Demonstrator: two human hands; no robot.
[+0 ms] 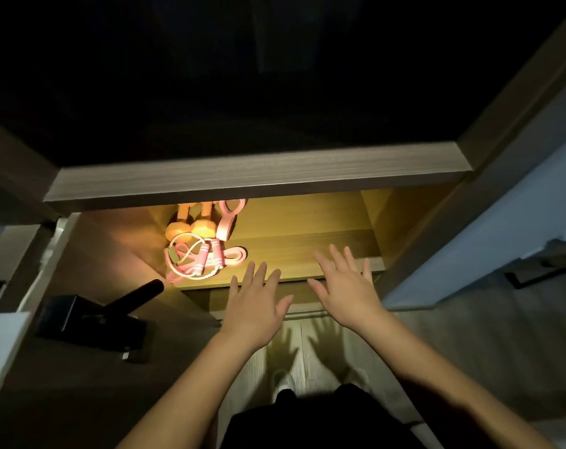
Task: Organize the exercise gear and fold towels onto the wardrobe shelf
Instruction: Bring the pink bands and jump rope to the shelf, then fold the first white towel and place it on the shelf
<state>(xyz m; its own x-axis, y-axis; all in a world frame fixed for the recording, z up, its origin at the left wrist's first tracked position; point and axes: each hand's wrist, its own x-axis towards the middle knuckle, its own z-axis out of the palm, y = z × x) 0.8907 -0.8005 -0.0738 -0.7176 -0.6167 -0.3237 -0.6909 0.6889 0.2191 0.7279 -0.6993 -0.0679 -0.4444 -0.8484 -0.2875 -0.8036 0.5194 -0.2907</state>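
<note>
Exercise gear (pixel 204 244) is bunched at the left end of the lit wardrobe shelf (pixel 307 251), close to its side wall. Counted from the left, it comes to:

- two orange dumbbells (pixel 191 226) at the back
- one skipping rope (pixel 194 260) with two pink handles, coiled in front
- one pink figure-eight puller (pixel 228 215)
- one pink band (pixel 236 254) beside the rope

No towel is seen. Before the shelf edge the left hand (pixel 255 306) is held with fingers straight and spread, holding nothing. The right hand (pixel 346 286), nearer the bare right part, is likewise spread wide and empty. The gear step is judged done and the towels not yet begun. Folded towels are best laid flat on the bare right part, kept apart from the rope, whose loop seems to reach the front edge and could be snagged.
</note>
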